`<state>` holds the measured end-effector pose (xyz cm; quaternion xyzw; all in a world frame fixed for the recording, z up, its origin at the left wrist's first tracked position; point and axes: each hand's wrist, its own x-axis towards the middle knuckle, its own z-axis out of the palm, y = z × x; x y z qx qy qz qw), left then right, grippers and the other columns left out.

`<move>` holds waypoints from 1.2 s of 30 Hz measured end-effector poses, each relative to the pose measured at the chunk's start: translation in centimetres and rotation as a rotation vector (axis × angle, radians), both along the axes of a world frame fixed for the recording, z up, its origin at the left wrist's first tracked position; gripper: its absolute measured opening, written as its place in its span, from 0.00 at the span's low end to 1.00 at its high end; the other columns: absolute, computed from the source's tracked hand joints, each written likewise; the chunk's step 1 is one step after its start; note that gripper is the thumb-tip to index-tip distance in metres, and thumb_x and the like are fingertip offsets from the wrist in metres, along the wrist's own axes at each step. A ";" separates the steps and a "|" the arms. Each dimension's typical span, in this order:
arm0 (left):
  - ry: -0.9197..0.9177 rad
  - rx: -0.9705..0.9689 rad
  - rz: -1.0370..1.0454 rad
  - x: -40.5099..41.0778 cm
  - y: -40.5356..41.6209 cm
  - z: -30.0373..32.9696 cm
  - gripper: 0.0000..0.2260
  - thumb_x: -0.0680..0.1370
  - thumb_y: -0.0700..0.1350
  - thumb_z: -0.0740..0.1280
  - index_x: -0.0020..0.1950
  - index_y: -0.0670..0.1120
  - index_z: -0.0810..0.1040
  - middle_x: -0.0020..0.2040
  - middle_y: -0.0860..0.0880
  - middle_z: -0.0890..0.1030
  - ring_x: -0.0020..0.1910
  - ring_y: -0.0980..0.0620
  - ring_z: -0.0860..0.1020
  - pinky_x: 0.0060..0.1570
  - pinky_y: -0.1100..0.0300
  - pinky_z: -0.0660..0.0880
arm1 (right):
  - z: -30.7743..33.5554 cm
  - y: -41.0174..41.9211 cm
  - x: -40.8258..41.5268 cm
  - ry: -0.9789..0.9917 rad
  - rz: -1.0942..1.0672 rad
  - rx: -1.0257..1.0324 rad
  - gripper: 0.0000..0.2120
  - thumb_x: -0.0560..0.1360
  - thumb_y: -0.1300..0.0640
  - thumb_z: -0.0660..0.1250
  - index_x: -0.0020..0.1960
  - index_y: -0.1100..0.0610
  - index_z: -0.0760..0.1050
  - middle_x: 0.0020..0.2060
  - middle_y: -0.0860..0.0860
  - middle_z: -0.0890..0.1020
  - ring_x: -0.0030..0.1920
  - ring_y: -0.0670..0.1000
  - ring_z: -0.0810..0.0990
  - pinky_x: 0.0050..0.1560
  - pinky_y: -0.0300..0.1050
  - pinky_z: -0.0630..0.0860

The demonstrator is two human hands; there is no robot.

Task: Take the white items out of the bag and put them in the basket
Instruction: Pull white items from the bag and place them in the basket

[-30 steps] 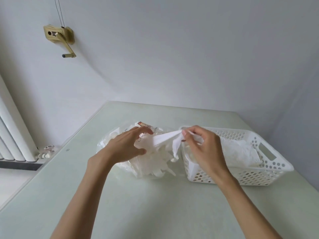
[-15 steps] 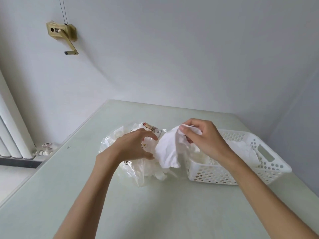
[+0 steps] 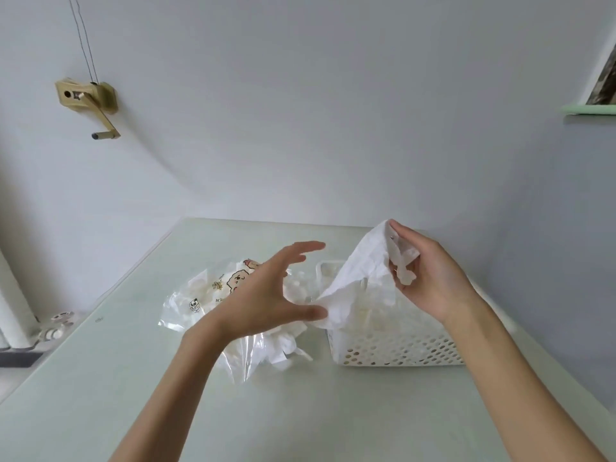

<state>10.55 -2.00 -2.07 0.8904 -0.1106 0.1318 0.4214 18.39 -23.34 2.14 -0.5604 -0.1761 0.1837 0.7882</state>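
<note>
While the right hand [image 3: 430, 278] pinches one white item [image 3: 360, 278] by its upper edge, lifted above the basket [image 3: 393, 348], the step in hand reads as the carry-and-drop: the piece is out of the bag [image 3: 233, 308] and hangs over the basket's near-left corner, its lower end trailing down toward the rim. The left hand [image 3: 266, 295] hovers at about nine o'clock from that cloth, fingers spread and straight, gripping nothing; its thumb tip lies just beside the trailing end, and whether it touches I cannot tell.

The bag, clear plastic with a cartoon print, lies on the pale green table [image 3: 300, 411] at nine o'clock from the basket, just beside it. More white pieces show inside the bag and spilling from its mouth at six o'clock. The basket, white and perforated, already holds some white material, so the task seems part done, with a good deal left in the bag.

The next move probably calls for lowering the right hand toward three o'clock, so the whole limp piece clears the rim and settles inside, then letting go. A soft cloth like this may drape over the wall if released too early. The free left hand seems well placed to go back to the bag for another piece.
</note>
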 end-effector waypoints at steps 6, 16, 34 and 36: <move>0.138 -0.400 -0.011 2.9 -4.8 2.5 0.03 0.77 0.41 0.68 0.48 0.44 0.82 0.39 0.54 0.84 0.41 0.57 0.82 0.48 0.63 0.79 | -0.6 -4.3 1.7 0.055 -0.202 0.033 0.12 0.78 0.56 0.64 0.36 0.54 0.78 0.30 0.48 0.78 0.31 0.45 0.76 0.35 0.35 0.73; 0.266 -0.455 0.079 7.2 -9.6 5.5 0.17 0.76 0.44 0.70 0.64 0.47 0.75 0.44 0.53 0.85 0.41 0.59 0.84 0.50 0.63 0.78 | -1.3 -6.8 1.3 -0.566 -0.345 -0.621 0.29 0.64 0.45 0.77 0.60 0.46 0.69 0.57 0.40 0.75 0.56 0.42 0.75 0.55 0.40 0.73; 0.206 -0.320 -0.287 7.5 -10.1 0.0 0.23 0.77 0.58 0.66 0.67 0.47 0.74 0.59 0.51 0.82 0.60 0.55 0.78 0.62 0.58 0.72 | -1.2 -8.6 2.9 -0.413 0.030 -0.296 0.04 0.76 0.58 0.66 0.47 0.53 0.79 0.43 0.52 0.82 0.46 0.50 0.79 0.51 0.45 0.72; 0.226 -0.413 -0.297 7.6 -10.4 -0.1 0.16 0.75 0.52 0.68 0.60 0.46 0.80 0.52 0.49 0.84 0.50 0.53 0.82 0.51 0.61 0.76 | -1.4 -8.5 3.3 -0.346 0.012 -0.227 0.11 0.77 0.64 0.62 0.43 0.52 0.79 0.38 0.50 0.79 0.42 0.48 0.77 0.48 0.42 0.75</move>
